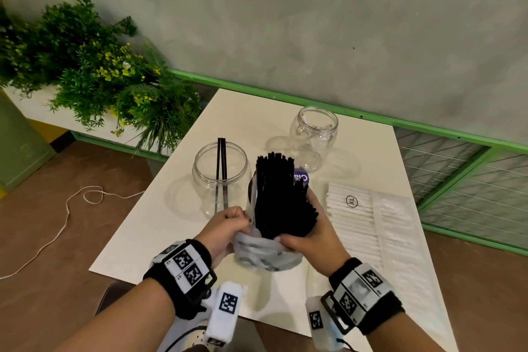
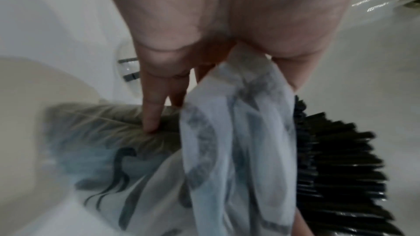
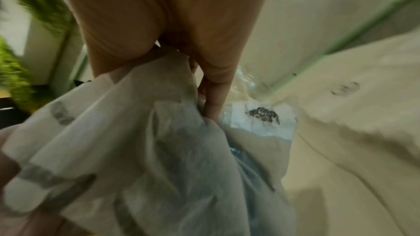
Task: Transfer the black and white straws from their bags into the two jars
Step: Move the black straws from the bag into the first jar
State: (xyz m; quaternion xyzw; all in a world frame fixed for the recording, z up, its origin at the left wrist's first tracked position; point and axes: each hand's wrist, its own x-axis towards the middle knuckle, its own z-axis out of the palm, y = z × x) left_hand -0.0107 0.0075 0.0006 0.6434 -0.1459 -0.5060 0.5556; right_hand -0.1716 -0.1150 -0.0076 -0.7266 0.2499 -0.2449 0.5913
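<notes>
A white worktop carries two clear jars and, right of the nearer jar, a bag of white straws.

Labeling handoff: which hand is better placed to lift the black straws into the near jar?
Right hand: it cups the black straws, and could carry them to the near jar. Left hand pinches the bag.

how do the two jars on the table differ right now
The near jar stands left, by the left hand, and holds two black straws that poke above its rim. The far jar stands farther back to the right and holds pale straws below its rim. Both are clear, round, upright and lidless.
</notes>
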